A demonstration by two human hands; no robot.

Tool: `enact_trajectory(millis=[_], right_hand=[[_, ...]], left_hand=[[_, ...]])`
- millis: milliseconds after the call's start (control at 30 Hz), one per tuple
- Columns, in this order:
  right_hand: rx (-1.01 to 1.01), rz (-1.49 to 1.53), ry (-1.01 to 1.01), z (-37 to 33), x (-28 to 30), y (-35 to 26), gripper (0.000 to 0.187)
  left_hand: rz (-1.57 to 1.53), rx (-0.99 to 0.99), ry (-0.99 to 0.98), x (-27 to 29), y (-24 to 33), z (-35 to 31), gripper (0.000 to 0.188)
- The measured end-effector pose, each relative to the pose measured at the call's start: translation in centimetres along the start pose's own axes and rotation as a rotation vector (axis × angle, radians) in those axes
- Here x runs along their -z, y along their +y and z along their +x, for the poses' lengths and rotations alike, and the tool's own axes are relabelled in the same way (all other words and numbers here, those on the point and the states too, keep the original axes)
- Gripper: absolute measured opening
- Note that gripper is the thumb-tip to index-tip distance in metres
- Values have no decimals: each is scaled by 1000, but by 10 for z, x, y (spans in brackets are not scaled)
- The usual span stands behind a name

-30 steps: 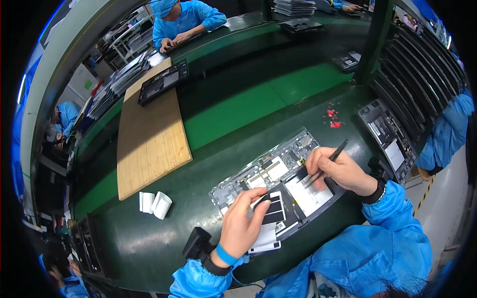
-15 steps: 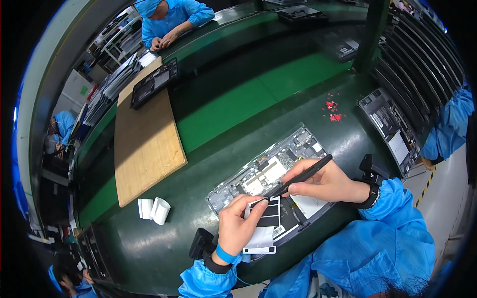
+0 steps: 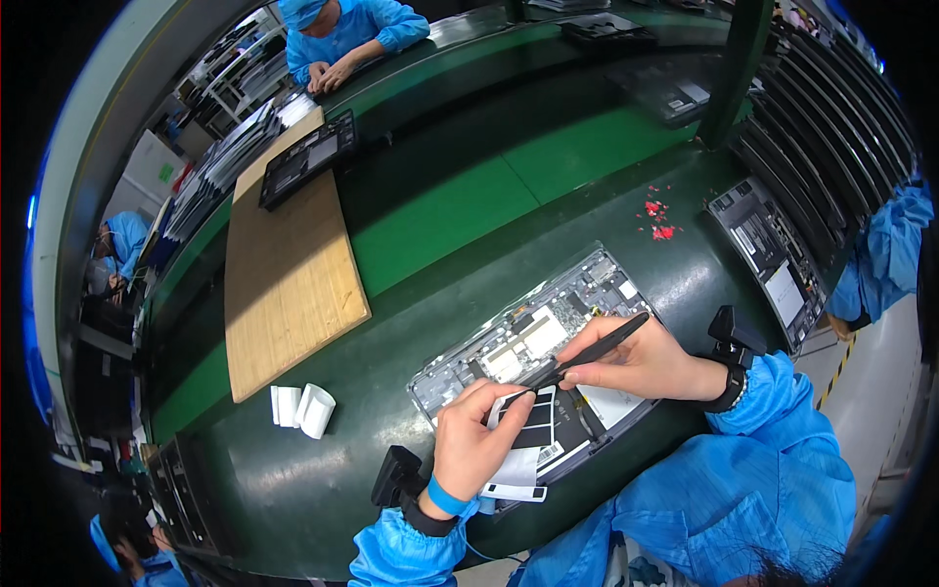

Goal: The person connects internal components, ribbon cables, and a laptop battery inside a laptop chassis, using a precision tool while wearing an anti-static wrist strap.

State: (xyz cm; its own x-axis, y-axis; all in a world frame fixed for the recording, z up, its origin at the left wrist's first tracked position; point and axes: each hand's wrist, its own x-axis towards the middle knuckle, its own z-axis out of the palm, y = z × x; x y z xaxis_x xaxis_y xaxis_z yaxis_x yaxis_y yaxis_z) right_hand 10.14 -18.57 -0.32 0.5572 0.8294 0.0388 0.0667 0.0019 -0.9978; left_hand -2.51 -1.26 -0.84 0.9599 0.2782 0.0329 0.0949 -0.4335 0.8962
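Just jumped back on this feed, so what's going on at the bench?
A person is working over an opened laptop base. The left hand pinches a white sheet with black strips, while the right hand grips a slim black tool, its tip close to the left fingers. Red scraps lie beyond the laptop, and a wooden board lies off to the left.

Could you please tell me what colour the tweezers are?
The tweezers in the right hand are black, seen best in the head view.
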Motion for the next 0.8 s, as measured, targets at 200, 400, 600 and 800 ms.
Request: enact_trajectory(millis=[200,400,600,800], right_hand=[[-10,31,-18,-1,0,-2,17],[-7,33,2,-1,-1,-6,17],[-16,17,20,0,-2,-4,15],[22,143,57,-5,1,-7,14]], left_hand=[[-17,-8,3,-1,-1,0,11],[-7,-14,-5,-1,-1,0,11],[-14,-29,2,0,-2,1,11],[-40,21,14,0,0,2,12]])
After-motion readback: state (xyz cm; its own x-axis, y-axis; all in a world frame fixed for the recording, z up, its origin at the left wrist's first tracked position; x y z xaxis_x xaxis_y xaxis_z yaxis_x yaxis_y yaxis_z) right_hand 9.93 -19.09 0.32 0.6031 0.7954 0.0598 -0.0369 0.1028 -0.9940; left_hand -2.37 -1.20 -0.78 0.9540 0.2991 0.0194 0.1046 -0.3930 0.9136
